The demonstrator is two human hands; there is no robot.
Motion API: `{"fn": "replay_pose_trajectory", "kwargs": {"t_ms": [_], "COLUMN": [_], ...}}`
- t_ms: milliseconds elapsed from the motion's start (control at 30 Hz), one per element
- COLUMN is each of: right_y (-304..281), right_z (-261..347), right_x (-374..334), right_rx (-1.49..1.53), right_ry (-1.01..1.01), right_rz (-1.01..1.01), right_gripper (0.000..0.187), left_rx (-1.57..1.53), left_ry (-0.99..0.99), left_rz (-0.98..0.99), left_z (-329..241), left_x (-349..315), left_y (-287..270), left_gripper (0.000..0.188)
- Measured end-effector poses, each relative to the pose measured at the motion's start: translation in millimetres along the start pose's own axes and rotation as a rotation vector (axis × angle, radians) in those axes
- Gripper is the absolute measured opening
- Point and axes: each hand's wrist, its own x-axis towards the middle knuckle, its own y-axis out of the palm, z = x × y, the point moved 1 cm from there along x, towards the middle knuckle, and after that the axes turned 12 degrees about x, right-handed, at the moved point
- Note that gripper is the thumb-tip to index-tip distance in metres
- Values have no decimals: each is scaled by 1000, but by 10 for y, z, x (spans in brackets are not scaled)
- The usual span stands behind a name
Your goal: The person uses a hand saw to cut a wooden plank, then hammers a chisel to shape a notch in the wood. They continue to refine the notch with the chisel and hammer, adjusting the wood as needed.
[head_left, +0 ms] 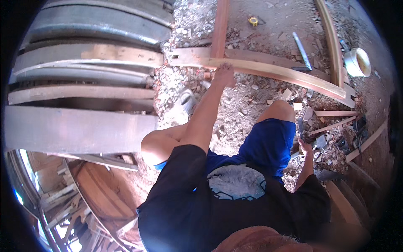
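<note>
A long pale wooden beam (277, 73) lies across the far side in front of me, meeting a reddish upright plank (220, 29) near its left part. My left hand (225, 75) reaches forward with its fingers curled over the beam's near edge, close to that joint. Low at my right side, beside my knee, my right hand (306, 148) is closed. What it grips is too small and shaded to make out. Beyond the beam, a try square (303, 52) with a light blade and a dark stock rests against another board.
Stacked thick boards (79, 126) fill the left side. A yellow tape measure (253, 21) lies on the far ground. At the right stand a white bucket (357, 63) and another long beam (333, 42). Wood chips and thin offcuts (336, 113) litter the ground.
</note>
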Motion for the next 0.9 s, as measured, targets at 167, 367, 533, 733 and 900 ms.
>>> {"fn": "replay_pose_trajectory", "kwargs": {"t_ms": [167,367,533,733,900], "right_y": [241,479,337,219,461], "right_z": [-176,238,504,340,-30], "right_x": [219,-56,-368,20,511], "right_rx": [118,187,102,-77,-348], "right_ry": [64,157,159,12,-190], "right_rz": [-116,-299,-252,-125,-127], "right_gripper": [90,77,73,51,35], "left_rx": [17,26,69,-33,-100], "left_ry": [14,22,92,89,-17], "left_rz": [156,80,56,6,-237], "left_z": [40,95,148,260,209], "left_x": [76,158,100,-42,0], "left_y": [-51,-70,-86,84,184], "left_gripper": [92,94,85,66,65]}}
